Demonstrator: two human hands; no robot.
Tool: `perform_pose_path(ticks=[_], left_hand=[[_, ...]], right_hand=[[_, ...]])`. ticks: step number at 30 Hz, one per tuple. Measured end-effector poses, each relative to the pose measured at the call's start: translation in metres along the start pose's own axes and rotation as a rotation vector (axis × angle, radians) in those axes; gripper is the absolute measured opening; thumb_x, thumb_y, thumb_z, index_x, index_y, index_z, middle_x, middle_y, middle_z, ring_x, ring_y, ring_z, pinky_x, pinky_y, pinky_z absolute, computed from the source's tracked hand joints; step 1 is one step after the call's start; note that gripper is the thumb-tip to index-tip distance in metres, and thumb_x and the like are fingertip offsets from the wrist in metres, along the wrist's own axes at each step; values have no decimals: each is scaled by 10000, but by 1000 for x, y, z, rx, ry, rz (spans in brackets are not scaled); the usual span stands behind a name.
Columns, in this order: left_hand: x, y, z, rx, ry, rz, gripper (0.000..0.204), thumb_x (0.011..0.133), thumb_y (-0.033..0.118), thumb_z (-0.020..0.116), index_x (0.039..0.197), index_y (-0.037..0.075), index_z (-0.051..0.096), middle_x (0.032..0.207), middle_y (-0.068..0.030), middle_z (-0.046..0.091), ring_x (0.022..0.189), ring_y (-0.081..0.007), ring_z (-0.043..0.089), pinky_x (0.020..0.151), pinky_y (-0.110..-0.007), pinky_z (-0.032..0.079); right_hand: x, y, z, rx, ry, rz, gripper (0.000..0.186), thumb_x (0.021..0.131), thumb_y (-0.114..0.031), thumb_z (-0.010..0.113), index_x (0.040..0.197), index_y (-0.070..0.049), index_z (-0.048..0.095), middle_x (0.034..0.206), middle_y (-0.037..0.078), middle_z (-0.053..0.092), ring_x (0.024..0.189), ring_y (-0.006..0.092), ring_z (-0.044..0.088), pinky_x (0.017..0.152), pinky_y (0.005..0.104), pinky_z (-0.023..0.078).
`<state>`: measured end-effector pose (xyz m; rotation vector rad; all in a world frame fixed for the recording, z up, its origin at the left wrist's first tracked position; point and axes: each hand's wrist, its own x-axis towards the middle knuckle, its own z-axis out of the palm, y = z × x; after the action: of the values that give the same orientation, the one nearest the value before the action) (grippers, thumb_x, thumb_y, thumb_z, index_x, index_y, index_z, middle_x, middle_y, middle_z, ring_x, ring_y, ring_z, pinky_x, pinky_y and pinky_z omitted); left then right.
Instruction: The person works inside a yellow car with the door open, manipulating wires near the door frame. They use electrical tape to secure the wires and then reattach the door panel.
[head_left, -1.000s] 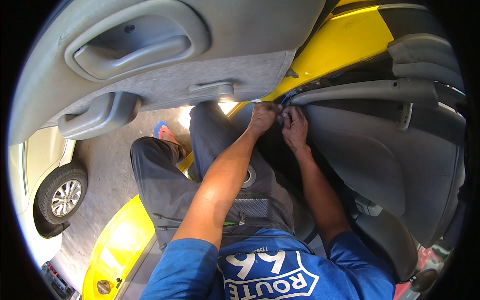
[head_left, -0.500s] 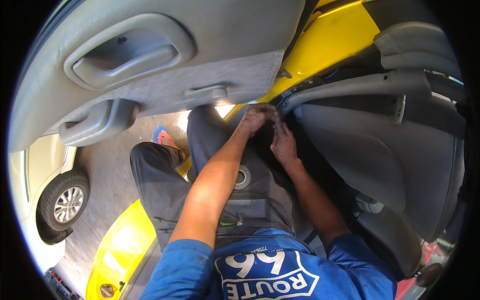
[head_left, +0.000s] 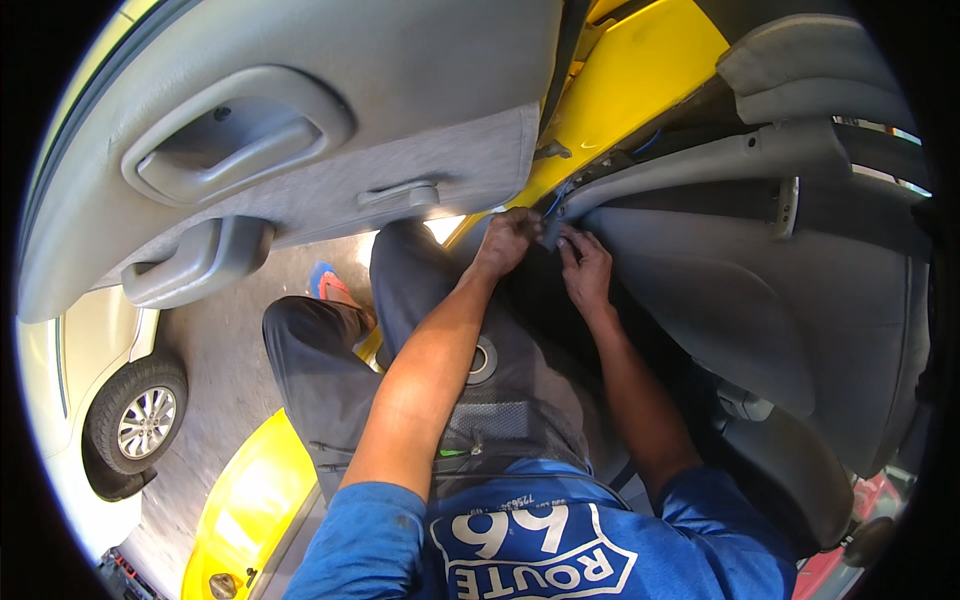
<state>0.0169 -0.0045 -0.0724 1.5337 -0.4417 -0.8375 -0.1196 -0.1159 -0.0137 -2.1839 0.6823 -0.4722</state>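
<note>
My left hand (head_left: 508, 240) is raised by the lower end of the grey dashboard trim (head_left: 690, 165), its fingers bent together in a pinch. Close beside it, my right hand (head_left: 588, 268) is also closed, thumb and fingertips meeting. A small dark piece (head_left: 551, 234) shows between the two sets of fingertips; its kind is too small to make out. Just above the fingers, a thin blue wire (head_left: 554, 203) comes out at the trim's end, near the yellow door frame (head_left: 600, 110).
The open car door (head_left: 440, 80) with its grey panel and door pull (head_left: 240, 135) hangs at the upper left. Grey dashboard panels (head_left: 740, 310) fill the right. A yellow sill panel (head_left: 250, 500) lies lower left; another car's wheel (head_left: 145, 420) stands outside.
My hands have drawn slightly apart, the right one shifting right with its fingers now curled rather than stretched upward. The small dark piece now shows between them. The view has shifted a little.
</note>
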Motion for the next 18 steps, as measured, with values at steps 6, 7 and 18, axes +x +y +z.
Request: perform_pose_path(ticks=[6, 7, 18], left_hand=[[-1, 3, -2, 162, 13, 231, 202, 935, 10, 723, 1134, -24, 714, 998, -100, 750, 903, -154, 701, 860, -307, 556], [-2, 4, -2, 180, 0, 247, 217, 929, 3, 726, 1145, -18, 716, 994, -105, 752, 909, -154, 701, 859, -311, 557], [-4, 14, 11, 26, 127, 72, 183, 894, 43, 725, 1068, -7, 750, 927, -125, 788, 858, -204, 763, 812, -337, 594]], right_hand=[[13, 2, 17, -22, 13, -5, 191, 918, -78, 723, 1101, -40, 764, 1056, 186, 736, 991, 373, 720, 894, 411, 560], [14, 3, 19, -28, 27, 20, 182, 913, -83, 730, 1087, -42, 764, 1052, 184, 738, 984, 374, 722, 889, 412, 561], [10, 14, 28, -84, 118, -13, 178, 927, -130, 724, 1053, -8, 754, 1046, 183, 742, 968, 370, 726, 877, 414, 567]])
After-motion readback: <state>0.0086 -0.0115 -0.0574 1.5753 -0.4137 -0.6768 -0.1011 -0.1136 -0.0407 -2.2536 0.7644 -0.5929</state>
